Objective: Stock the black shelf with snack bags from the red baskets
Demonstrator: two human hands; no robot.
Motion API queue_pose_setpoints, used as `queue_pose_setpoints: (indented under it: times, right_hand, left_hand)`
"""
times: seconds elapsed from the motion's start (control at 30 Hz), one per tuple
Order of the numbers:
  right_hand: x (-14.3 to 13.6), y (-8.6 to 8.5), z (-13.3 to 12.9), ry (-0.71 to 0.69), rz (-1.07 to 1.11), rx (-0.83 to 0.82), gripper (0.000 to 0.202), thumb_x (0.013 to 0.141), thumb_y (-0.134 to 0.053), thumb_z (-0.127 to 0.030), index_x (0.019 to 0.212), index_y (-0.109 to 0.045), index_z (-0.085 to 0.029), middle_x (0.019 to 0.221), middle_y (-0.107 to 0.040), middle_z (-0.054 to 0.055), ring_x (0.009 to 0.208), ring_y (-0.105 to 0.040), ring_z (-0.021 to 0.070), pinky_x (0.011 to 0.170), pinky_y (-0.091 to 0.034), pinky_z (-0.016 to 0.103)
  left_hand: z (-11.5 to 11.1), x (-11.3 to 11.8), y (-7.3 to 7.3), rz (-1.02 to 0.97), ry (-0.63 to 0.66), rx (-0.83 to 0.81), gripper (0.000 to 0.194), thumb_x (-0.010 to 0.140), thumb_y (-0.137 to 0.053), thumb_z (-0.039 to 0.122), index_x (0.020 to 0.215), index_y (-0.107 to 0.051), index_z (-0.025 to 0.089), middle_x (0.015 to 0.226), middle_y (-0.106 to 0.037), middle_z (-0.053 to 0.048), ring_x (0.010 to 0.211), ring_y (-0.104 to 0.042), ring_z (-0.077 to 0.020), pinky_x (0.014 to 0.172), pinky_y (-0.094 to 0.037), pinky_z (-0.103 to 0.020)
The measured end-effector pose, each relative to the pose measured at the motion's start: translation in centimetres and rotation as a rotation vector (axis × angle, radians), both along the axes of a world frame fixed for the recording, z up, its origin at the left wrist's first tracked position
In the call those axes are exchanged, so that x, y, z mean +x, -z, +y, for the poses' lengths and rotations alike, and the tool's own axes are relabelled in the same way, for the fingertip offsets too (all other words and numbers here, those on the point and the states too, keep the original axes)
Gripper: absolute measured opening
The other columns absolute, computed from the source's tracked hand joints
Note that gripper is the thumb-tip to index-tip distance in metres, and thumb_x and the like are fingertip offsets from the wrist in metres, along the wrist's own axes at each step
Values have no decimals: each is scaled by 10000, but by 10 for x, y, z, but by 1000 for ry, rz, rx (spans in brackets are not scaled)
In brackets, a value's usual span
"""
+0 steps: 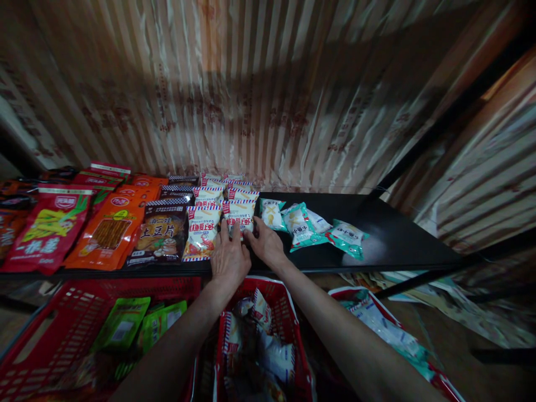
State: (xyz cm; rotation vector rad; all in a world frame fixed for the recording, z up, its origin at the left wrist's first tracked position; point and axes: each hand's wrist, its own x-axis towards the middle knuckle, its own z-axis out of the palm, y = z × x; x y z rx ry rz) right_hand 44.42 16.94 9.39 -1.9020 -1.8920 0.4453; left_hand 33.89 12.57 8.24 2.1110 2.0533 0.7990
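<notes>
On a black shelf (402, 234), white snack bags with striped edges stand in two columns. Both my hands are at the front bag (238, 215) of the right column. My left hand (229, 254) lies against its lower front, fingers pointing away from me. My right hand (264, 243) touches its lower right corner, fingers bent around the edge. Another white bag (202, 231) stands just left of it. Several teal and white bags (299, 226) lie loosely to the right of my right hand.
Brown chip bags (161, 231), orange bags (106, 231) and pink bags (52, 229) fill the shelf's left side. Below are a red basket (37, 335) with green packs, a middle basket (295, 312) with white bags, and a right basket (396, 318) with teal bags. Corrugated sheeting stands behind.
</notes>
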Motion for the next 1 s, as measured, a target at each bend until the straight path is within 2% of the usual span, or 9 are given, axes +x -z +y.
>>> queue_pose_setpoints:
  times: [0.17,0.27,0.33,0.43,0.5,0.67,0.73,0.9,1.0]
  right_hand:
    - [5,10,-14,24,146,191,495,815,-507,-314,1275,-445,-145,1171,-577,142,1032,-565,233,899,-433,382]
    - [11,19,-43,-2,284,333,454,814,-469,-288,1244,-474,-142,1172,-560,148,1054,-544,241,928,-429,415]
    - [15,26,-71,-42,376,340,437,809,-460,-286,1225,-490,-154,1160,-566,138,1043,-553,236,918,-447,412]
    - [22,41,-118,-68,427,218,384,779,-472,-248,1149,-554,-191,1158,-579,109,1073,-551,232,939,-440,405]
    - [26,51,-148,-112,431,91,339,767,-485,-228,1085,-598,-201,1124,-605,94,1071,-556,226,949,-429,393]
    - [41,71,-200,-214,518,-357,351,772,-513,-256,1104,-600,-180,1059,-653,71,956,-609,197,858,-469,340]
    - [50,79,-211,-278,451,-468,337,812,-469,-271,1108,-596,-173,1028,-668,62,935,-614,189,822,-472,319]
    - [70,99,-217,-476,-182,-664,323,793,-493,-247,1080,-612,-159,1031,-668,120,948,-615,239,788,-450,324]
    - [68,114,-215,-545,-223,-713,298,768,-519,-232,1037,-640,-187,1004,-683,102,937,-622,243,758,-450,307]
  left_hand:
    - [-2,-3,2,-18,6,12,620,782,-479,168,1385,-337,146,1471,-249,-199,1288,-351,-344,979,-400,-452]
    - [-12,-6,2,-45,40,62,604,793,-453,143,1385,-332,136,1497,-194,-180,1350,-235,-338,1020,-359,-458]
    - [-27,-7,2,-81,92,94,571,805,-430,136,1371,-356,135,1511,-168,-156,1373,-182,-314,1037,-348,-438]
    - [-60,-7,8,-162,197,66,503,825,-390,146,1327,-421,134,1513,-186,-120,1371,-218,-253,1053,-345,-375]
    - [-85,-8,17,-216,246,-46,460,828,-375,153,1274,-485,133,1496,-242,-110,1341,-298,-220,1063,-332,-339]
    - [-138,-23,50,-175,340,-612,413,820,-429,238,1197,-550,118,1344,-481,-137,1251,-437,-217,1044,-331,-316]
    - [-153,-37,61,-159,404,-710,384,814,-447,246,1150,-584,121,1233,-577,-136,1160,-522,-219,999,-369,-305]
    - [-165,-78,81,-102,563,-840,361,785,-495,240,1127,-604,198,1159,-643,-76,1069,-581,-201,942,-405,-290]
    - [-156,-93,93,-4,522,-880,384,802,-446,231,1155,-581,168,1200,-615,-118,1104,-561,-234,945,-403,-336]
